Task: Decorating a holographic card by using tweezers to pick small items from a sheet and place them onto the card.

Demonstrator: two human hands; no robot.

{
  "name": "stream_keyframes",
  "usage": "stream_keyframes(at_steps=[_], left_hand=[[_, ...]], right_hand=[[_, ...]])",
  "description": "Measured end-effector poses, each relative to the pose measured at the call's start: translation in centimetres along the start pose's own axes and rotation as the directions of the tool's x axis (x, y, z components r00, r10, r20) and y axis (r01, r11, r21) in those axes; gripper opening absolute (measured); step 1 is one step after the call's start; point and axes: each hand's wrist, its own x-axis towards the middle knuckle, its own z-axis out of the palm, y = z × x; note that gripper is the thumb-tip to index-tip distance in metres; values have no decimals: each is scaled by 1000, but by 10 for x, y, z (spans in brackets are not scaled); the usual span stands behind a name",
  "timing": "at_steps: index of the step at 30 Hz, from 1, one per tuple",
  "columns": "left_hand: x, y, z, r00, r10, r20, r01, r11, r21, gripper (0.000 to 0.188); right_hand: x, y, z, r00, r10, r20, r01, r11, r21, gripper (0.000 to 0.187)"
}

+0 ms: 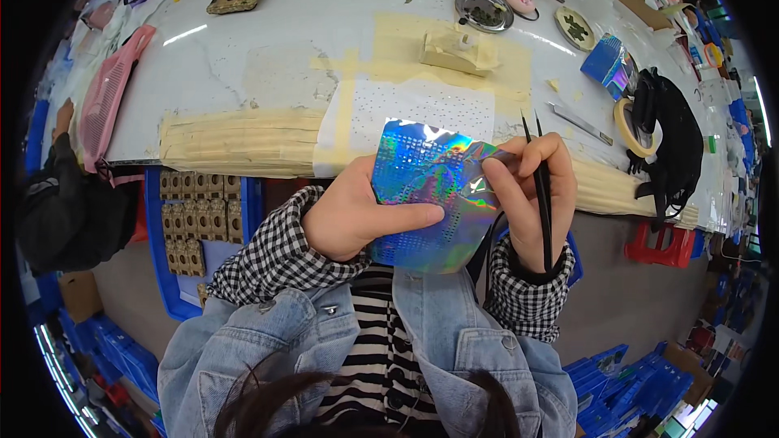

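Note:
A shiny blue holographic sheet (454, 235) with rows of small cut marks is held up in front of my chest. My left hand (349, 211) grips its left side, thumb lying across the front. At its upper right corner, the thumb of my right hand (535, 186) presses on the sheet, its fingers partly hidden. Black tweezers (543, 203) are tucked in the same right hand, tips pointing up and slightly apart. Just beyond the sheet, a white paper (406, 105) dotted with tiny specks lies taped to the table.
Behind the paper stands a tape-covered block (454, 53). Round dishes (484, 10) of small dark pieces are farther back. Metal tweezers (580, 123), a tape roll (637, 130) and a black bag (677, 146) lie right. A blue crate (166, 276) of camouflage cases sits lower left.

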Motion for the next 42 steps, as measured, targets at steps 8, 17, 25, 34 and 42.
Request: stream_keyframes(at_steps=[8,17,25,34,42], left_hand=[[5,5,-1,982,109,-155,-97,992,83,31],[5,10,-9,960,144,-240,-116,985,124,29],[6,17,-10,966,130,-222,-123,991,45,28],[7,13,-18,974,76,-212,-72,997,26,21],[7,15,-20,964,78,-254,-62,996,68,21]], right_hand=[[5,15,-15,867,-495,48,464,769,-440,47],[-21,16,7,915,-338,220,403,765,-502,55],[3,3,7,807,-394,440,587,614,-527,30],[-7,21,9,939,-246,240,324,866,-380,40],[-3,17,10,911,-301,282,397,824,-404,43]])
